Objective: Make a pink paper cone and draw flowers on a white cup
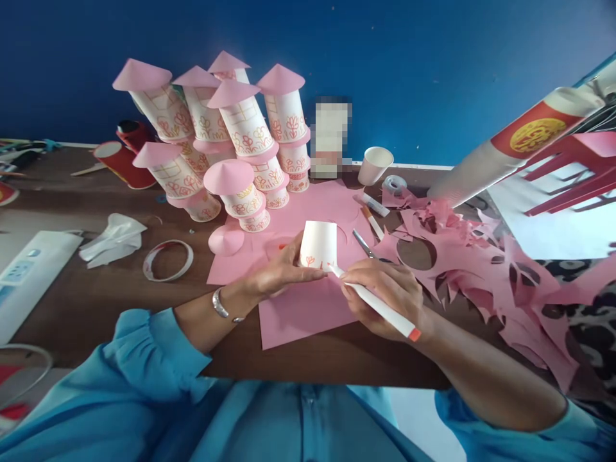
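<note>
My left hand [276, 269] is closed around the left side and bottom of a white paper cup [319, 242], which is held upside down. Small orange-red flower drawings show along its lower edge. My right hand [385, 292] grips a white marker [380, 309] with an orange-red end, and the marker's tip meets the cup's lower right edge. Beneath both hands lie sheets of pink paper [308, 321]. Behind them stand several paper-cup towers [245, 125] with pink cone roofs and drawn flowers. A loose pink cone [226, 240] lies in front of the towers.
Scissors [364, 244] and a glue stick [375, 205] lie right of the cup. Cut pink scraps [481, 276] spread across the right side. Another white cup [375, 165] stands at the back. A tape roll [168, 260] and crumpled white plastic [114, 239] lie on the left.
</note>
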Available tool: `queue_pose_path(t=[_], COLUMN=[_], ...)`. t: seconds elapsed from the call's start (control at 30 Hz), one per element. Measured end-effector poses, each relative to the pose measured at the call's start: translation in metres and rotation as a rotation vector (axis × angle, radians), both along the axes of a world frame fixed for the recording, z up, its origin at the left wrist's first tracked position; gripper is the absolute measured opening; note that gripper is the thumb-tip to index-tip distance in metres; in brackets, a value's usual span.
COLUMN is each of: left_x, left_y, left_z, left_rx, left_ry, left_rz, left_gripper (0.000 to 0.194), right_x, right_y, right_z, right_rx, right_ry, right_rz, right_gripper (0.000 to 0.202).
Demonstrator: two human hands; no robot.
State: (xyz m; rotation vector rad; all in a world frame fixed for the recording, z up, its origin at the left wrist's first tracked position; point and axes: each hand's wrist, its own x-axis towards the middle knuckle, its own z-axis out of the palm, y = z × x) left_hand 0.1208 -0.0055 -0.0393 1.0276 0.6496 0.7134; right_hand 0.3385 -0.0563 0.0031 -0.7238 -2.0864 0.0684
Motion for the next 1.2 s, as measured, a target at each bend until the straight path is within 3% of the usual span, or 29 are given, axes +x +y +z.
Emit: queue_pose_path(t=[0.3, 1.2], left_x=[0.0007, -0.0001], left_y=[0.0011, 0.0018], left_z=[0.0026, 0.0014], left_rx=[0.089, 0.127], left_ry=[-0.063, -0.021], left_rz=[-0.046, -0.079], left_gripper=[0.048, 0.056], right_x=[0.0, 0.0006], right_y=[0.0004, -0.0005], right_z=[-0.0027, -0.0047], right_rx=[-0.003, -0.026], right_ry=[-0.008, -0.046], right_rz=[0.002, 0.0], right_gripper=[0.012, 0.01])
